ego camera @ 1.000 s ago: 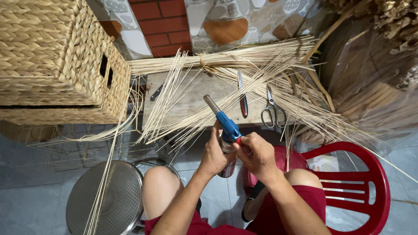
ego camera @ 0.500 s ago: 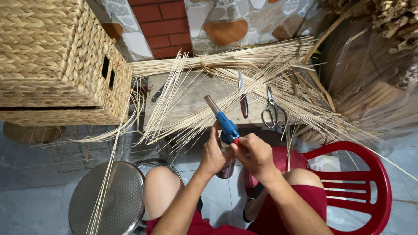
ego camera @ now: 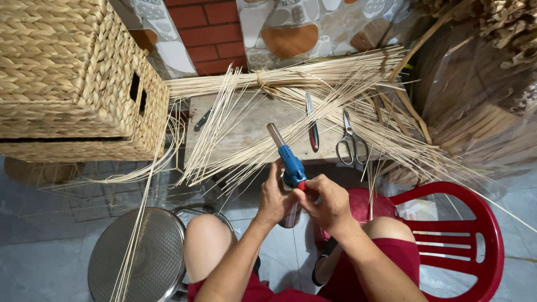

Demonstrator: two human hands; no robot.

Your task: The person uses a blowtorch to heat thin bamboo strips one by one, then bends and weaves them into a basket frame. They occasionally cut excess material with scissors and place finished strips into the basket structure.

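My left hand (ego camera: 275,200) and right hand (ego camera: 327,204) both grip a blue torch with a metal nozzle (ego camera: 288,162) (pointing up) near thin straw sticks (ego camera: 251,140) on the wooden tabletop (ego camera: 263,126).

Both hands (ego camera: 305,201) gripping blue torch (ego camera: 291,164), scissors (ego camera: 349,140) nearby

Wall: red brick (ego camera: 207,33) with mottled stone-pattern panels (ego camera: 302,28)
Floor: grey tiles (ego camera: 33,257)
Seating: red plastic chair (ego camera: 464,235), round steel stool (ego camera: 151,257)
Desk: low bare-wood desk (ego camera: 251,120)
Light: even, soft
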